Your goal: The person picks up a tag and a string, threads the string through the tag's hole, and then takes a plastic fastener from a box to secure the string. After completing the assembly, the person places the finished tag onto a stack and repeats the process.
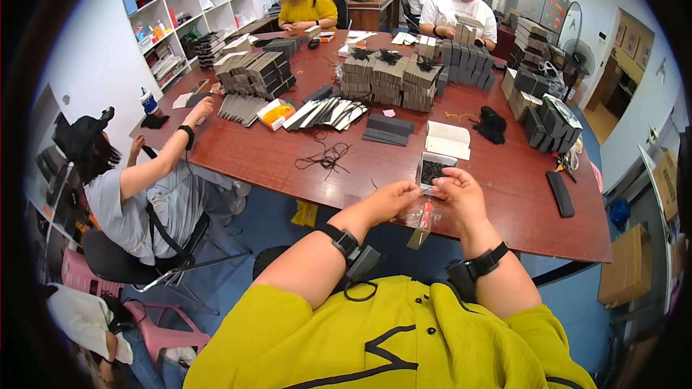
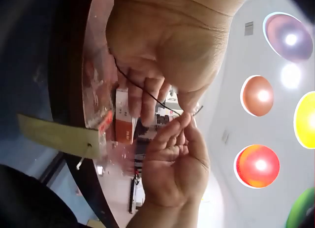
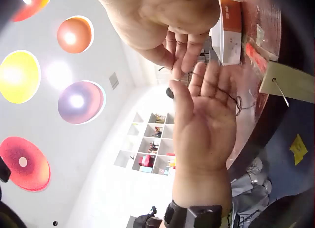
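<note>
Above the table's near edge, my left hand [image 1: 395, 199] and right hand [image 1: 461, 194] meet at their fingertips. A thin black cord [image 2: 142, 89] runs across the left palm to that meeting point, where thumb and fingers of both hands pinch it. Its short end sticks out past the fingertips in the left wrist view. From the right wrist view, the cord [image 3: 212, 84] crosses the left fingers and hangs in a small loop beside them. Just beyond the hands stands a white box [image 1: 448, 161] holding small black pieces [image 1: 433, 171].
A yellowish card [image 2: 59, 137] juts over the table edge, with a pale tie through its hole. Black cords [image 1: 324, 158] lie loose to the left. Stacks of grey boxes [image 1: 389, 79] stand farther back. A black case [image 1: 559, 194] lies right. A seated person [image 1: 155, 180] works at left.
</note>
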`<state>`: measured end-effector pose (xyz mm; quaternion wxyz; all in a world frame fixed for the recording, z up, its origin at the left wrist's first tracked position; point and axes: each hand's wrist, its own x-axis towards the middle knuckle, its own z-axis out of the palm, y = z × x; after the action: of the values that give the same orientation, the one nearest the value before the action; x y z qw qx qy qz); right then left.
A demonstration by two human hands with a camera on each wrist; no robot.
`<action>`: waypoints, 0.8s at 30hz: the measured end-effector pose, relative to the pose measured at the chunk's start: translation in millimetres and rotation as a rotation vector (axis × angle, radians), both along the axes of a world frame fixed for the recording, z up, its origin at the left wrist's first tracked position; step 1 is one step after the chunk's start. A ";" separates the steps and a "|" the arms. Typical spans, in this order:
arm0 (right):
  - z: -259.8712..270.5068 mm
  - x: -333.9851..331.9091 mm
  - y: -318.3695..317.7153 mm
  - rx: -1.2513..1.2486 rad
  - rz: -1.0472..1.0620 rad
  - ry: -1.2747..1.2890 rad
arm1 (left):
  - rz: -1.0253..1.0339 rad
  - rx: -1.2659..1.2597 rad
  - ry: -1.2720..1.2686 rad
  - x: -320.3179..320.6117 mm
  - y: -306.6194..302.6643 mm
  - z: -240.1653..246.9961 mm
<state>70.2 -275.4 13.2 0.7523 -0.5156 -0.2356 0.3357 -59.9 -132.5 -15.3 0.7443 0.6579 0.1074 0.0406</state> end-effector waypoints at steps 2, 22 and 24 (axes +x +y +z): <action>-4.4 16.9 -6.2 0.045 -0.096 -0.011 | 0.110 0.273 -0.005 -9.7 11.6 -2.7; -16.5 18.0 -20.4 0.001 -0.307 -0.331 | 0.275 0.789 -0.264 -58.6 16.9 43.3; -4.9 1.1 -18.5 -0.026 -0.229 -0.390 | 0.216 0.889 -0.309 -48.0 -4.8 56.1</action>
<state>71.3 -293.9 8.3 0.7191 -0.6038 -0.3119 0.1450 -108.0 -137.3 40.8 0.3895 0.8837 0.0358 0.2570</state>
